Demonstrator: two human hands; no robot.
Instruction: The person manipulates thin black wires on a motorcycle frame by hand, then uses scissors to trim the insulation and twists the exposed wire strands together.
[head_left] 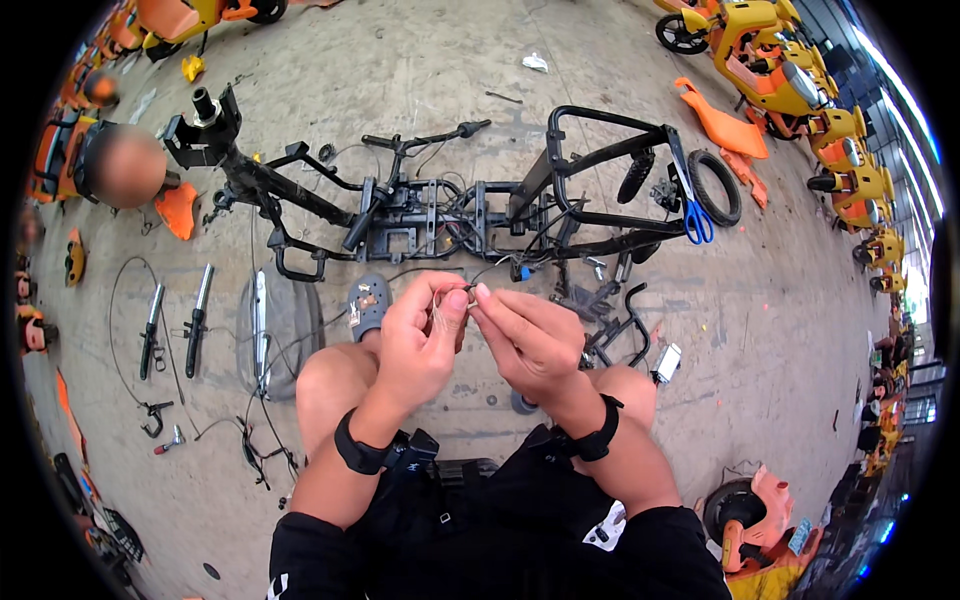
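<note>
My left hand (425,335) and my right hand (525,340) meet over my knees, fingertips pinching a thin dark wire (488,269) with pale, fine strands at its end; exactly which strands each holds is hard to tell. Just beyond them lies a black scooter frame (420,225) with wiring running through it and a small blue connector (521,272). Large blue-handled scissors (696,218) rest upright against the frame's right rear loop.
Two fork tubes (198,320), cables, a grey bag (285,330) and a tool (172,440) lie on the left floor (370,80). A tyre (730,210), orange panels (720,120) and metal parts sit rightward. Yellow scooters (750,50) line both sides.
</note>
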